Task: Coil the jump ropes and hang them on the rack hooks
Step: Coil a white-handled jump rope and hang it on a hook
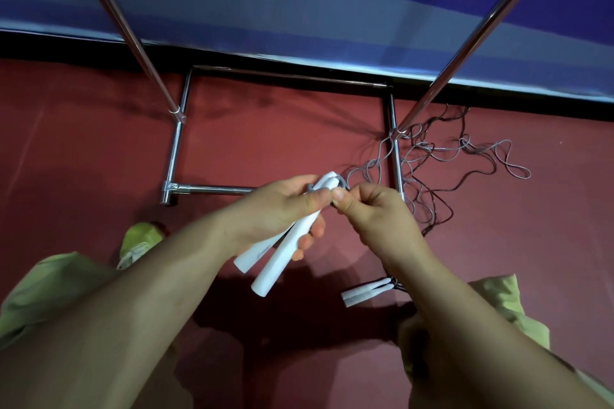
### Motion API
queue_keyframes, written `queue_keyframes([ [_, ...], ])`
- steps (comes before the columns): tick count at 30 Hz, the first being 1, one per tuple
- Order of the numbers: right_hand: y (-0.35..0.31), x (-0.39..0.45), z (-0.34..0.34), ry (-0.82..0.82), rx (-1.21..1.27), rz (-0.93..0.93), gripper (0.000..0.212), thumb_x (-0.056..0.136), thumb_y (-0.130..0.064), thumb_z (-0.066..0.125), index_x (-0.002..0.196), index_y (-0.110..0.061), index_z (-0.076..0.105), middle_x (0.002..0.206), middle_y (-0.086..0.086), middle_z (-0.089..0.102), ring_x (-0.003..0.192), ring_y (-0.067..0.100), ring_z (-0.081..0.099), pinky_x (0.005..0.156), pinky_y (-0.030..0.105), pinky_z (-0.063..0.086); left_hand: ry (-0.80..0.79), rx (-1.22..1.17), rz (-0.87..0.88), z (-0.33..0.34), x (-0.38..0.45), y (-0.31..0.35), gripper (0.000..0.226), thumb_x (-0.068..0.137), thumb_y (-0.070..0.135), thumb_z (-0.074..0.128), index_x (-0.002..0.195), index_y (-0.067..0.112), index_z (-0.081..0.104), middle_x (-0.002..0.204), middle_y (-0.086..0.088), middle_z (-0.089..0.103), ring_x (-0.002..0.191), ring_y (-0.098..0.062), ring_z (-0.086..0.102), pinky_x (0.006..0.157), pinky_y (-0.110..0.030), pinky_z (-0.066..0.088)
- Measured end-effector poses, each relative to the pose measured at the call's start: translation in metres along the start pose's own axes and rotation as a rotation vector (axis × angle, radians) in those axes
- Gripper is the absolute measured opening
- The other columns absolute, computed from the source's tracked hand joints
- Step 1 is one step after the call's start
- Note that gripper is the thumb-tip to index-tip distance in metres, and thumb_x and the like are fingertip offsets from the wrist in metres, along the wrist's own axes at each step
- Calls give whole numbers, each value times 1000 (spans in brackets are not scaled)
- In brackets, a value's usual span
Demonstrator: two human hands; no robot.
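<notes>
**Grey rope barely gathered, second rope untouched**

White plastic handles (pixel 282 242) of one jump rope sit side by side in the left hand (pixel 275 212), whose fingers curl round both of them with the cord ends pointing up and away. The right hand (pixel 368 209) is closed just beside the handle tops, thumb and forefinger pinching the grey cord (pixel 375 166) where it leaves them. From that pinch the cord runs out loose to the right, across the red floor (pixel 265 133), and joins a tangle of grey and dark loops (pixel 442 156) lying around the foot of the chrome rack (pixel 176 146).

A second pair of white handles (pixel 365 292) lies on the floor below the right forearm, with a dark cord trailing from it toward the same tangle; nobody is holding it.

Judging by this, the work is near its start. No finished coil is visible anywhere, and almost all of the grey cord is still spread on the floor, mixed with the dark one. The rack's two slanting poles rise out of view at the top, so the hooks cannot be seen, nor whether anything hangs there. Left to do, it seems: draw the grey cord free of the tangle, coil it, hang it, then repeat with the dark rope.
</notes>
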State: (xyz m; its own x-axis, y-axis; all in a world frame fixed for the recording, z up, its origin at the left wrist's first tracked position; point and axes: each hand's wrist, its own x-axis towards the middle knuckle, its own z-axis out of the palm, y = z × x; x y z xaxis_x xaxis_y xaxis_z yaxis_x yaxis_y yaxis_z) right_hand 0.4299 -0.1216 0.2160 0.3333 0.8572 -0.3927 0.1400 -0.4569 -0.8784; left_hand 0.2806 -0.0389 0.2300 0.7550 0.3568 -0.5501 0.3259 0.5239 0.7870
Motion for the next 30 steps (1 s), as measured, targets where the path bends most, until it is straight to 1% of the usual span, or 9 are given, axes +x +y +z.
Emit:
queue_keyframes([
  [4, -9, -4, -2, -30, -54, -8, 54, 76, -55, 55, 66, -2, 57, 44, -7, 40, 40, 7, 32, 44, 20, 29, 92, -4, -33, 3, 3, -1, 26, 94, 34, 50, 102, 10, 57, 64, -4, 58, 46, -15, 49, 45, -26, 43],
  [7, -17, -5, -19, -247, -4, 150, 76, 86, -65, 45, 82, 10, 60, 58, 10, 55, 55, 21, 52, 57, 29, 42, 130, 53, -61, 1, 4, -2, 19, 97, 30, 51, 93, 12, 57, 64, -2, 59, 46, -14, 50, 46, -26, 43],
  [9, -22, -7, -29, -361, -197, 202, 52, 88, -51, 54, 86, 1, 61, 70, 12, 61, 67, 23, 57, 66, 30, 44, 177, 80, -68, -1, 6, -3, 17, 96, 29, 52, 91, 13, 57, 61, 0, 60, 46, -14, 50, 46, -24, 42],
  [11, -21, -9, -32, -380, -647, 98, 23, 92, -30, 56, 82, -9, 57, 79, 7, 65, 73, 23, 58, 66, 30, 43, 253, 130, -76, -6, 8, -6, 16, 96, 28, 52, 88, 14, 56, 63, 0, 60, 47, -14, 50, 47, -24, 42],
  [12, -20, -11, -30, -357, -818, 24, 19, 93, -25, 54, 80, -12, 55, 81, 6, 65, 75, 24, 58, 66, 32, 42, 283, 172, -84, -9, 10, -8, 16, 96, 29, 53, 87, 16, 57, 64, 0, 60, 48, -14, 51, 48, -25, 43],
  [17, -40, -21, -35, -424, -955, -240, 25, 96, -29, 51, 75, -16, 54, 63, -4, 46, 59, 11, 41, 56, 27, 29, 174, 392, -164, -8, 8, -15, 10, 95, 30, 53, 90, 22, 56, 70, 1, 62, 50, -13, 55, 47, -24, 47],
  [22, -48, -23, -47, -475, -739, -311, 13, 91, -21, 61, 80, -16, 68, 63, -4, 59, 61, 7, 51, 57, 17, 37, -68, 484, -243, 16, 2, -13, 16, 94, 28, 54, 82, 18, 55, 65, 6, 62, 50, -9, 55, 53, -27, 50],
  [27, -32, -8, -50, -555, -190, -134, 8, 77, -15, 69, 72, -15, 64, 59, -6, 59, 54, 2, 50, 54, 16, 41, -297, 508, -210, 39, -9, 0, 17, 94, 22, 54, 77, 20, 53, 68, 5, 60, 55, -10, 56, 56, -29, 51],
  [30, -19, -2, -44, -541, 211, -12, 24, 59, -23, 85, 61, -18, 61, 52, -7, 52, 44, 3, 43, 43, 14, 34, -263, 388, -122, 46, -14, 9, 17, 94, 18, 54, 77, 19, 52, 67, 2, 59, 56, -16, 54, 56, -32, 51],
])
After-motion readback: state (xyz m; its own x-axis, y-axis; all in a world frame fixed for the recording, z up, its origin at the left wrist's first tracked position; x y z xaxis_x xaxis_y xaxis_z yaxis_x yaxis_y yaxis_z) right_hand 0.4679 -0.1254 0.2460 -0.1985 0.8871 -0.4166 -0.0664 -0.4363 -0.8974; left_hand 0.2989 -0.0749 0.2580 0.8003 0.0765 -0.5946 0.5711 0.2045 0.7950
